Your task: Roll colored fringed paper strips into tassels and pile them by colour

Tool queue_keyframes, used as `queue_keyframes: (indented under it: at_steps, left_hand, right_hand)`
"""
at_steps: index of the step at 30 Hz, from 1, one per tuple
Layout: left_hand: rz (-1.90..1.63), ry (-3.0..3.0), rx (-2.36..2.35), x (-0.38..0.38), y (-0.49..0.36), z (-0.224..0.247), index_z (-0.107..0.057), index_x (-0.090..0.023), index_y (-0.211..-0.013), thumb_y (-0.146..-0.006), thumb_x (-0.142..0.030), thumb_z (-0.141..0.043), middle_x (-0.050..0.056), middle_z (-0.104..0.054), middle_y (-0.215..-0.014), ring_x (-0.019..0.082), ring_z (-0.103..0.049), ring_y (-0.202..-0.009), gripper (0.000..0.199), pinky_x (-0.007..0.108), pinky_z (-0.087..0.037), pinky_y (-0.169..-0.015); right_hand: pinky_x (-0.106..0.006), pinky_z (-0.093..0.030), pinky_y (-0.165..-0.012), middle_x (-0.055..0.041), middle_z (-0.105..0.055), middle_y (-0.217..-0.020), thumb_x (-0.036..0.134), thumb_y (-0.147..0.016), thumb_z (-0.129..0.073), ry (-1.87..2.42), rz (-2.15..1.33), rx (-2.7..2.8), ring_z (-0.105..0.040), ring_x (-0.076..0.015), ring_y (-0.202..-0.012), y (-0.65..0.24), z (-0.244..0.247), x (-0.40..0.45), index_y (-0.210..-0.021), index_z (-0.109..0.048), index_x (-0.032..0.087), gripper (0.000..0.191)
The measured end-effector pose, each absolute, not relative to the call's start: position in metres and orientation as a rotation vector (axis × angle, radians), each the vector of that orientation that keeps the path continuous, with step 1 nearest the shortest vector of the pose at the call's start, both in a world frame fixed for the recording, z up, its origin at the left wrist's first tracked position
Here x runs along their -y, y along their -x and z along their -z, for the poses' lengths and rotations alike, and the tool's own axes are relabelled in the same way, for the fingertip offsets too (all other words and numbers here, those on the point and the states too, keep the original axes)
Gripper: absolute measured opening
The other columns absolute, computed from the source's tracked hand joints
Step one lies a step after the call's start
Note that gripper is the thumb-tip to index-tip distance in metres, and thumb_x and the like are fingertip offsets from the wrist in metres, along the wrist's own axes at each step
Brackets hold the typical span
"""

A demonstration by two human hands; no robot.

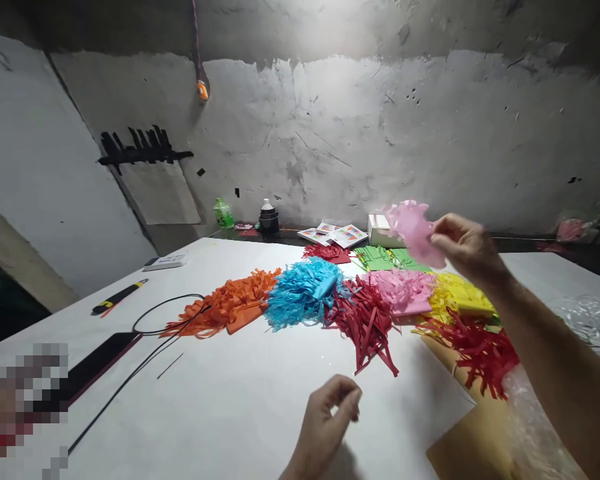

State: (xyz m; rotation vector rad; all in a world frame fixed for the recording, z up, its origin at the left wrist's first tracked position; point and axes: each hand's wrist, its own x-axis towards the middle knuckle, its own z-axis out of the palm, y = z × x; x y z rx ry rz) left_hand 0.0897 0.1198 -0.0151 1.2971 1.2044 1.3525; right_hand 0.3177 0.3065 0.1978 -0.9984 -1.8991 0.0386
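One pink paper piece [411,230] pinched in right hand [466,248], raised at right above pink fringe [403,291] on white table [215,407], left hand [327,420] at near centre, thumb and fingertips pressed together, red paper strips [364,317] just beyond

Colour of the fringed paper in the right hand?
The fringed paper is light pink; head view.

Right grip [464,245] raised in pinch
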Motion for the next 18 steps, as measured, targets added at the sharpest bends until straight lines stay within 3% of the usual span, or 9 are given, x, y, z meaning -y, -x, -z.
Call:
queue_keyframes:
  at_steps: [4, 7, 10, 12, 15, 18]
  left_hand:
    - [-1.660, -1.247, -1.257, -0.116, -0.078, -0.001, -0.062, -0.020, -0.114, -0.089, -0.045, -0.065, 0.008, -0.064, -0.103, 0.020, -0.060, -0.094, 0.036, 0.028, -0.051, -0.080]
    - [-1.711, -1.289, -1.242, -0.110, -0.075, -0.009, -0.052, -0.026, -0.132, -0.089, -0.041, -0.067, 0.009, -0.059, -0.124, 0.022, -0.058, -0.107, 0.048, 0.029, -0.050, -0.087]
    - [-1.607, -1.390, -1.253, -0.106, -0.072, -0.010, -0.067, -0.020, -0.104, -0.089, -0.040, -0.067, 0.006, -0.066, -0.099, 0.019, -0.060, -0.089, 0.026, 0.027, -0.049, -0.080]
    - [-1.526, -1.473, -1.301, -0.104, -0.067, -0.007, -0.068, -0.017, -0.083, -0.088, -0.040, -0.067, 0.004, -0.063, -0.080, 0.017, -0.058, -0.079, 0.024, 0.025, -0.048, -0.073]
    - [-1.471, -1.535, -1.368, -0.103, -0.052, 0.000, -0.068, -0.017, -0.079, -0.088, -0.044, -0.066, 0.004, -0.063, -0.078, 0.018, -0.059, -0.076, 0.029, 0.026, -0.049, -0.070]
    - [-1.448, -1.611, -1.475, -0.097, -0.036, 0.000, -0.069, -0.018, -0.078, -0.087, -0.048, -0.065, 0.007, -0.068, -0.085, 0.023, -0.064, -0.086, 0.032, 0.028, -0.053, -0.074]
  right_hand:
    - [-0.024, -0.032, -0.051, 0.0038, -0.047, -0.060, 0.022, -0.085, -0.050, 0.807, -0.404, 2.153, -0.045, -0.0115, -0.054, -0.281, -0.138, -0.228, -0.067, -0.045, 0.021, 0.018]
    - [-0.029, -0.035, -0.054, 0.0014, -0.053, -0.065, 0.019, -0.084, -0.049, 0.754, -0.591, 2.211, -0.049, -0.0156, -0.058, -0.259, -0.084, -0.174, -0.071, -0.044, 0.023, 0.014]
    - [-0.033, -0.044, -0.056, 0.0000, -0.059, -0.069, 0.022, -0.084, -0.051, 0.748, -0.663, 2.222, -0.057, -0.0200, -0.062, -0.250, -0.048, -0.139, -0.076, -0.048, 0.027, 0.009]
    - [-0.034, -0.052, -0.062, 0.0002, -0.065, -0.076, 0.028, -0.086, -0.057, 0.787, -0.662, 2.282, -0.062, -0.0215, -0.069, -0.256, -0.039, -0.135, -0.082, -0.052, 0.030, 0.006]
    - [-0.034, -0.055, -0.081, -0.0023, -0.071, -0.100, 0.036, -0.087, -0.065, 0.995, -0.528, 2.371, -0.066, -0.0247, -0.093, -0.290, -0.043, -0.167, -0.100, -0.059, 0.032, 0.015]
    - [-0.044, -0.044, -0.101, -0.0138, -0.066, -0.118, 0.024, -0.093, -0.056, 1.411, -0.270, 2.294, -0.058, -0.0305, -0.114, -0.351, -0.050, -0.227, -0.108, -0.063, 0.023, 0.017]
